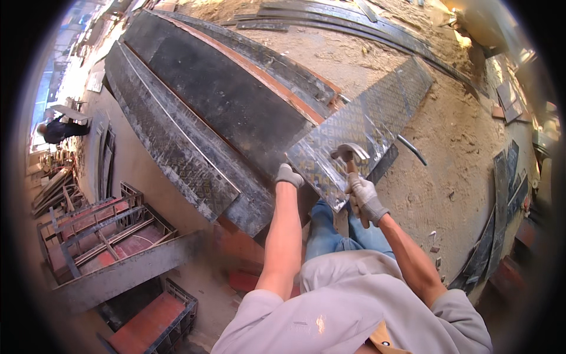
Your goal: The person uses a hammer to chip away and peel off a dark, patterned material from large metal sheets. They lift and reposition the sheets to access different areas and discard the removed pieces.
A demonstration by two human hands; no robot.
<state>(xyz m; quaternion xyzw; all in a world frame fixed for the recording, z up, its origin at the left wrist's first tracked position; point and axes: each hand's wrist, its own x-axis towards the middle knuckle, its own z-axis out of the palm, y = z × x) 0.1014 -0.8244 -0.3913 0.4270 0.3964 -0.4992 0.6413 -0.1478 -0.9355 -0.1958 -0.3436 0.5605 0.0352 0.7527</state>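
My right hand (365,199), in a pale work glove, is wrapped round the wooden handle of a claw hammer (349,152). The hammer's metal head is over a dark plywood board (377,112) with faded yellow print and whitish smears. At that board's near left corner is my left hand (289,176), also gloved, its fingers closed. A small thin tip shows just above those fingers; what they hold is too small to name. The printed board lies slantwise across the end of a long black panel (224,82) with reddish-brown edges.
Another long, worn panel (171,135) lies along the left side. Long dark planks (348,26) rest on the sandy ground (436,171) at the back. Red panels in metal frames (106,230) stand at lower left, board strips (501,206) at right. A person (62,128) is far left.
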